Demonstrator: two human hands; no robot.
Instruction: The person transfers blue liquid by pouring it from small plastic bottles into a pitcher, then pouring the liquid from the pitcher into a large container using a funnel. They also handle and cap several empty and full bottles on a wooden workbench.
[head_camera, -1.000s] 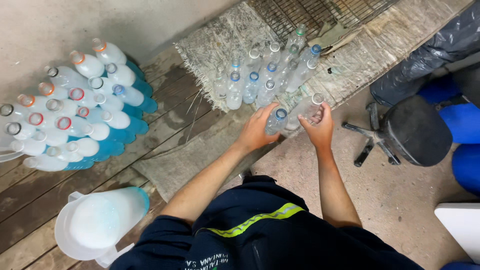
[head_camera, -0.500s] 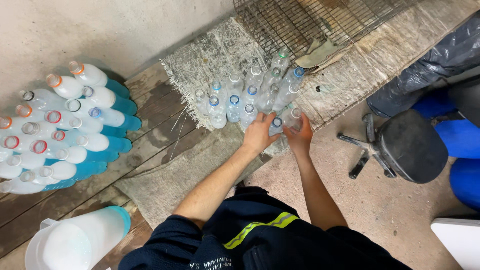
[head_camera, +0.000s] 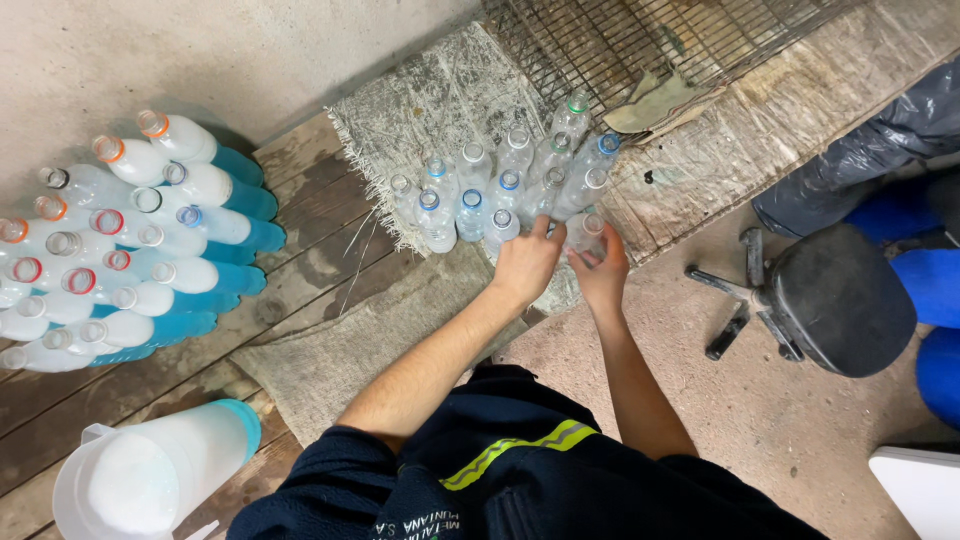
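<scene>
Clear plastic bottles (head_camera: 500, 185), uncapped and seemingly empty, stand clustered on burlap sacking (head_camera: 420, 110) at twelve o'clock from the person. The left hand (head_camera: 525, 262) rests curled on the front row; the right hand (head_camera: 598, 268) is closed around one bottle (head_camera: 583, 232) at the cluster's four o'clock. Probably light and crushable, it is best held at mid-body.

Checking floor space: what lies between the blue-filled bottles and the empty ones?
Head view: bare wooden planks and the sacking's frayed edge separate filled bottles from empty bottles.
</scene>
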